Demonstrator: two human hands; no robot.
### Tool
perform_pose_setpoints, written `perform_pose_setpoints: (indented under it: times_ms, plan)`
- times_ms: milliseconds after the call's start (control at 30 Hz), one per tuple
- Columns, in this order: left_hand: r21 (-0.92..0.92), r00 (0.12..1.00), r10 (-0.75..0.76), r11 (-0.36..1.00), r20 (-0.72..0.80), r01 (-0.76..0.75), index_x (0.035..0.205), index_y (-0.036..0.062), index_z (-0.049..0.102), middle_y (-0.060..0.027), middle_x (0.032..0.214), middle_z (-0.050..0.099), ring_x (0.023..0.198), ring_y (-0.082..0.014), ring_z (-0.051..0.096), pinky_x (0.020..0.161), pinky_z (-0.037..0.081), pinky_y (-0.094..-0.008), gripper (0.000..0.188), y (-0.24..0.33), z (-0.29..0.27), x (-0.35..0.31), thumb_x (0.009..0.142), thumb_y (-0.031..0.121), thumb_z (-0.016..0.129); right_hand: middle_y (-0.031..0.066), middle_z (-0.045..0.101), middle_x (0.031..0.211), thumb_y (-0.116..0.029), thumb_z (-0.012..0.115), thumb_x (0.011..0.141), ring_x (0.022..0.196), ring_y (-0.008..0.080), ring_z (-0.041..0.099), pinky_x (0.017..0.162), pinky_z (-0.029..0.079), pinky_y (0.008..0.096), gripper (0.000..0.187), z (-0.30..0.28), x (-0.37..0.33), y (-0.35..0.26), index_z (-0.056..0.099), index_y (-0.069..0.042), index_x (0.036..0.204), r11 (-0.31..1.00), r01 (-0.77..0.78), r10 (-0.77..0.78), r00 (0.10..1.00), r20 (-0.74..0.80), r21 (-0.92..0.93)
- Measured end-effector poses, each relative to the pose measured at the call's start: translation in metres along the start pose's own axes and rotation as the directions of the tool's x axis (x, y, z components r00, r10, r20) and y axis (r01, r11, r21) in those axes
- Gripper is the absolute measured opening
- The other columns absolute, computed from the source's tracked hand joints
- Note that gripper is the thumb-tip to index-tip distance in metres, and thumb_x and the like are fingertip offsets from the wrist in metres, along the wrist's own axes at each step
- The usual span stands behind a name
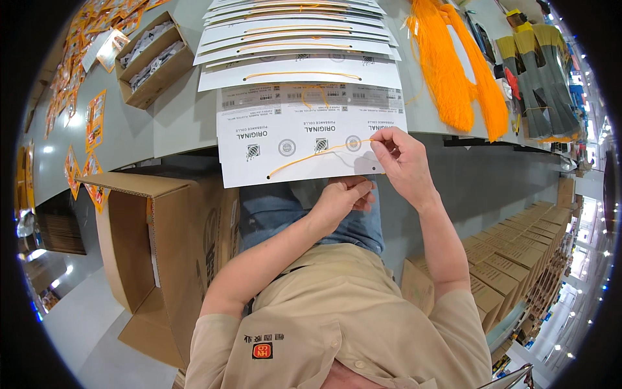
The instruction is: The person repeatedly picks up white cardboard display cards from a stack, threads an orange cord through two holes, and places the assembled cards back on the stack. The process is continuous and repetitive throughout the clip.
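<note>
In front of me a white printed card (298, 139) lies on top of a stack at the table's front edge, its near edge jutting over my lap. Through a hole at its lower left runs an orange string (298, 159), stretched across the card to the right. My right hand (405, 162) pinches this string between thumb and fingertips, just above a second hole at the lower right corner. Below the card's near edge my left hand (343, 202) is curled, thumb and fingers pressed together; whatever it may hold is hidden.
Behind lie several fanned white cards (291, 45) with orange strings. Bundles of orange string (440, 78) sit at the right, with dark brushes (534, 71) beyond. A small carton (152, 61) stands at left. An open carton (165, 227) is beside my left leg; stacked boxes (505, 259) stand right.
</note>
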State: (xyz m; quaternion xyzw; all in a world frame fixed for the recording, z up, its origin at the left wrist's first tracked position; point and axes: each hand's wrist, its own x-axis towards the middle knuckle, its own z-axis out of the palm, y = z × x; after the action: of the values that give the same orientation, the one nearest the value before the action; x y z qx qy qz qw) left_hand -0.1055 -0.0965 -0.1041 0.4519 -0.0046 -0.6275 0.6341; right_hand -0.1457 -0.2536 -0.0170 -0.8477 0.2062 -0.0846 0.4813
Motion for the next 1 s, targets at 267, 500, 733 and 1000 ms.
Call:
perform_pose_setpoints:
  times_ms: [267, 500, 733, 1000]
  plan:
    - [-0.132, 0.999, -0.006, 0.991, -0.051, -0.001, 0.113, 0.0045, 0.065, -0.0039, 0.097, 0.066, 0.083, -0.0122, 0.063, 0.079, 0.054, -0.0283, 0.023, 0.006, -0.003, 0.003, 0.102, 0.024, 0.061, 0.0078, 0.067, 0.084, -0.006, 0.066, 0.094, 0.073, 0.0118, 0.061, 0.066, 0.051, 0.0275, 0.012, 0.01, 0.015, 0.0, 0.065, 0.003, 0.1, 0.999, 0.036, -0.036, 0.999, 0.01, 0.039]
    - [-0.41, 0.999, 0.041, 0.911, -0.021, -0.046, 0.119, 0.0043, 0.063, -0.0054, 0.109, 0.066, 0.088, -0.0133, 0.065, 0.087, 0.056, -0.0318, 0.02, 0.007, 0.003, 0.008, 0.104, 0.017, 0.057, 0.0089, 0.067, 0.084, -0.007, 0.066, 0.093, 0.072, 0.0131, 0.061, 0.066, 0.051, 0.0276, 0.013, 0.014, 0.015, 0.001, 0.065, 0.003, 0.101, 1.0, -0.002, 0.002, 0.999, 0.035, -0.01]
    - [-0.006, 0.977, -0.086, 0.996, 0.195, 0.089, 0.105, -0.0008, 0.066, -0.0035, 0.09, 0.065, 0.08, -0.0106, 0.062, 0.083, 0.054, -0.0275, 0.022, -0.014, -0.004, 0.008, 0.103, 0.02, 0.059, 0.002, 0.067, 0.087, -0.006, 0.068, 0.091, 0.071, 0.0072, 0.056, 0.066, 0.05, 0.0239, 0.019, 0.0, -0.037, 0.005, 0.065, 0.001, 0.109, 0.989, -0.137, 0.145, 0.972, -0.185, 0.053]
    - [-0.167, 0.982, -0.165, 0.97, 0.088, 0.178, 0.105, 0.0017, 0.069, -0.005, 0.087, 0.068, 0.08, -0.0137, 0.066, 0.074, 0.055, -0.0277, 0.022, -0.039, -0.075, -0.022, 0.1, 0.022, 0.061, 0.0082, 0.068, 0.093, -0.007, 0.07, 0.089, 0.081, 0.0159, 0.065, 0.074, 0.054, 0.0298, 0.013, 0.06, -0.095, 0.027, 0.064, 0.002, 0.097, 0.923, -0.304, 0.26, 0.944, 0.201, 0.236]
